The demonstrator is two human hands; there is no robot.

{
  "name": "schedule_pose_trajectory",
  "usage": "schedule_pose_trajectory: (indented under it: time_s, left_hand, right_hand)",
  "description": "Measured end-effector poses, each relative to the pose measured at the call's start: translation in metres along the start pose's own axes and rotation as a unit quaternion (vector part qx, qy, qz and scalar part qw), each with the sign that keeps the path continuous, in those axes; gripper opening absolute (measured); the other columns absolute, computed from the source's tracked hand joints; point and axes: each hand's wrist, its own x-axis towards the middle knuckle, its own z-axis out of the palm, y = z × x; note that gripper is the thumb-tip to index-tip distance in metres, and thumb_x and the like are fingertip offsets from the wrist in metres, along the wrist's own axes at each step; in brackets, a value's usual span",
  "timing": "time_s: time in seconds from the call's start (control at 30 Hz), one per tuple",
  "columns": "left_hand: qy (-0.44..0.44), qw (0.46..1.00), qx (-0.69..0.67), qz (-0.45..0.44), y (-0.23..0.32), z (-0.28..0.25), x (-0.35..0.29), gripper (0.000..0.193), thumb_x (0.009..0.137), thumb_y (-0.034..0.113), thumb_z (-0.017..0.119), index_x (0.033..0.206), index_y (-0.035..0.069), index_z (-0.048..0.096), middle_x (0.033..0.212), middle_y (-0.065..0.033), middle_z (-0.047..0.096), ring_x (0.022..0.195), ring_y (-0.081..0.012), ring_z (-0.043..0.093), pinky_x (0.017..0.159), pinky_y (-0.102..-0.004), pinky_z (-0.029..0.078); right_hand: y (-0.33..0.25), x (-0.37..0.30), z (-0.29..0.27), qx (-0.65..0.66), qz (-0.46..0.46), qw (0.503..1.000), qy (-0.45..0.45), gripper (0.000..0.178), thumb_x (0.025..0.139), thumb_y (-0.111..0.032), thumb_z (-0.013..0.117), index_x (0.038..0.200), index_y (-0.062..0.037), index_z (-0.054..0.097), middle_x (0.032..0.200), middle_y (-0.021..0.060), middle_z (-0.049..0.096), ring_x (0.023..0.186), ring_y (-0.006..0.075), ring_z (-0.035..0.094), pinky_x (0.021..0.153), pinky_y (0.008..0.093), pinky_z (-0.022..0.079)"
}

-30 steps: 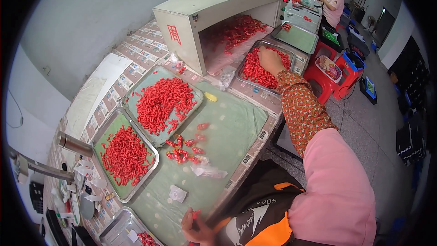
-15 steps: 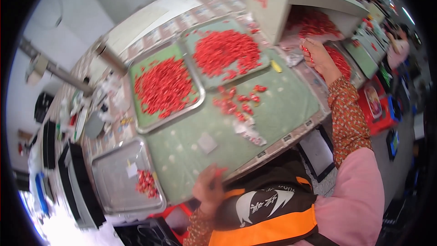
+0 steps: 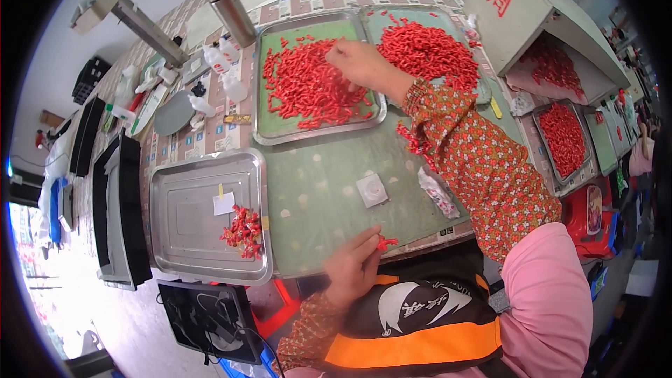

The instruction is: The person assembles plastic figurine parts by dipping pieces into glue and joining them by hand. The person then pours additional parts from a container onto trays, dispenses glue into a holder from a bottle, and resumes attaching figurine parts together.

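My right hand [image 3: 365, 66] reaches over the near-left heap of small red pieces [image 3: 297, 87], which lies in a metal tray with a green lining [image 3: 276, 129]. Its fingertips are pinched together at the heap's edge; whether a piece sits between them I cannot make out. At the table's front edge, my left hand [image 3: 352, 266] pinches a small red piece [image 3: 383, 243] between thumb and fingers. Beyond that hand, a small pale square [image 3: 372, 190] rests on the green mat [image 3: 315, 203]. More red pieces [image 3: 414, 141] on the mat are partly covered by my right sleeve, beside a crumpled white wrapper [image 3: 438, 192].
A second tray of red pieces [image 3: 427, 52] adjoins on the right. At left, a metal tray [image 3: 182, 231] holds a small red-and-gold cluster [image 3: 243, 232] and a paper slip. A steel flask [image 3: 231, 10] stands behind; a pale open-fronted box [image 3: 514, 14] stands far right.
My right hand has moved left from beside the pale box to the tray of red pieces. The view has turned right. My left hand stays near the table edge with a red piece.
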Motion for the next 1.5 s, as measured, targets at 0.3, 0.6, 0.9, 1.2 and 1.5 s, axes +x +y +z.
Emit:
schedule_pose_trajectory:
  time_s: [0.3, 0.6, 0.9, 1.2, 1.5]
  left_hand:
    - [-0.003, 1.000, -0.003, 0.016, 0.003, -0.005, 0.000, 0.038, 0.078, 0.002, 0.077, 0.112, 0.007, 0.059, 0.109, -0.0145, 0.071, 0.080, -0.0268, 0.070, 0.064, -0.0308, 0.055]
    - [0.020, 0.969, -0.179, -0.167, 0.016, -0.013, 0.012, 0.028, 0.087, -0.004, 0.067, 0.112, 0.001, 0.055, 0.113, -0.0175, 0.067, 0.090, -0.0193, 0.068, 0.074, -0.0294, 0.055]
    - [0.076, 0.776, -0.453, -0.431, 0.032, -0.018, 0.021, 0.020, 0.094, 0.002, 0.060, 0.111, 0.003, 0.049, 0.113, -0.0159, 0.065, 0.082, -0.0150, 0.066, 0.067, -0.0245, 0.055]
    - [0.071, 0.820, -0.384, -0.418, 0.042, -0.007, 0.017, 0.018, 0.096, 0.005, 0.059, 0.110, 0.002, 0.048, 0.100, -0.0124, 0.066, 0.072, -0.0133, 0.065, 0.060, -0.0241, 0.055]
    - [0.072, 0.820, -0.361, -0.438, 0.044, -0.004, 0.017, 0.015, 0.097, 0.007, 0.058, 0.109, 0.001, 0.049, 0.092, -0.0086, 0.064, 0.073, -0.0125, 0.066, 0.059, -0.0224, 0.055]
  right_hand:
    - [0.020, 0.003, -0.015, -0.172, -0.124, 0.977, -0.036, 0.018, 0.087, -0.014, 0.057, 0.097, -0.0036, 0.067, 0.087, 0.0131, 0.068, 0.081, 0.0271, 0.067, 0.073, 0.0388, 0.053]
    - [-0.027, -0.090, -0.042, -0.179, -0.244, 0.953, -0.016, 0.015, 0.092, -0.008, 0.059, 0.103, -0.0007, 0.065, 0.093, 0.0068, 0.061, 0.086, 0.0161, 0.060, 0.074, 0.0290, 0.049]
    - [-0.044, -0.236, -0.022, 0.058, -0.081, 0.986, -0.133, 0.016, 0.086, 0.001, 0.065, 0.101, -0.0017, 0.062, 0.088, 0.0024, 0.057, 0.074, 0.0080, 0.054, 0.063, 0.0223, 0.045]
    - [-0.037, -0.272, 0.010, 0.091, -0.101, 0.986, -0.097, 0.028, 0.084, 0.000, 0.067, 0.110, -0.0048, 0.057, 0.090, 0.0044, 0.055, 0.069, 0.0112, 0.054, 0.057, 0.0243, 0.044]
    - [-0.028, -0.273, 0.024, 0.016, -0.202, 0.979, -0.018, 0.022, 0.083, 0.006, 0.065, 0.102, -0.0015, 0.056, 0.082, 0.0107, 0.056, 0.067, 0.0235, 0.056, 0.058, 0.0316, 0.044]
